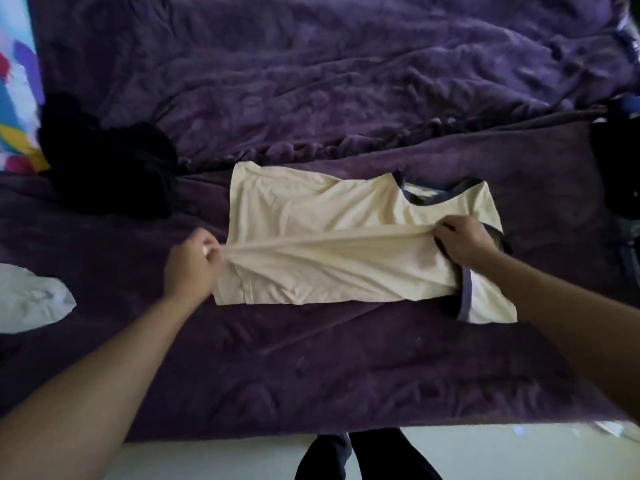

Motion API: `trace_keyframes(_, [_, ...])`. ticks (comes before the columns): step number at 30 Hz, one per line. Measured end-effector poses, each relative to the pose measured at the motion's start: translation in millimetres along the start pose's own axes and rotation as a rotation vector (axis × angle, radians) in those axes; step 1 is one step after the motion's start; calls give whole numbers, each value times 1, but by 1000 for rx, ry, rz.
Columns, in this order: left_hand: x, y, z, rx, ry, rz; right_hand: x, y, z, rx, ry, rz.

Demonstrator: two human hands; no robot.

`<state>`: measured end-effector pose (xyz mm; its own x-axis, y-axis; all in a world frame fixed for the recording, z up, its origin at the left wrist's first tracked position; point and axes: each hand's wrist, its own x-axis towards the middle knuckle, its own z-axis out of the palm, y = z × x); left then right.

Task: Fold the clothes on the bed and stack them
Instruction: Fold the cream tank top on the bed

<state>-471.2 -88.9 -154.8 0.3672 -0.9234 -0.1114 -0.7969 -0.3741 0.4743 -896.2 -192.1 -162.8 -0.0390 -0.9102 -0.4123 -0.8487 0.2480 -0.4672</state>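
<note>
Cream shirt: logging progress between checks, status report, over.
Left hand pinching hem end, right hand pinching shoulder end. Cream shirt flat on purple bedspread, near side raised mid-fold. Black clothes heap lies apart, far left.

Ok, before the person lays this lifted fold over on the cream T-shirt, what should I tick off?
1. Left hand pinches the hem end of the cream T-shirt: ok.
2. Right hand grips the same fold at the shoulder end: ok.
3. Fold ridge pulled taut between the hands: ok.
4. Near sleeve tucked inside the fold: not ok, it sticks out at the near right corner.
5. Far half lying flat on the purple blanket: ok, only light wrinkles.
6. Stack ready to take it: cannot tell; the black clothes lie in an unfolded heap.
</note>
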Motion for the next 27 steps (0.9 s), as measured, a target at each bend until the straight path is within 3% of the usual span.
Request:
trace_keyframes(6, [144,24,40,29,126,-112,149,-9,12,14,-2,-1])
trace_keyframes(11, [188,27,96,192,102,-251,204,9,44,-133,-21,15])
trace_keyframes(14, [173,52,122,358,124,-39,185,21,38,-228,133,-76])
trace_keyframes(17, [137,98,157,283,53,305,129,41,23,-149,325,-354])
trace_keyframes(20, [93,145,198,245,-147,522,60,85,26,-310,114,-417])
trace_keyframes(23, [59,175,231,279,-331,581,29,141,27,-458,4,-326])
trace_keyframes(27, [50,168,251,329,-430,507,51,155,-10,-255,182,-275])
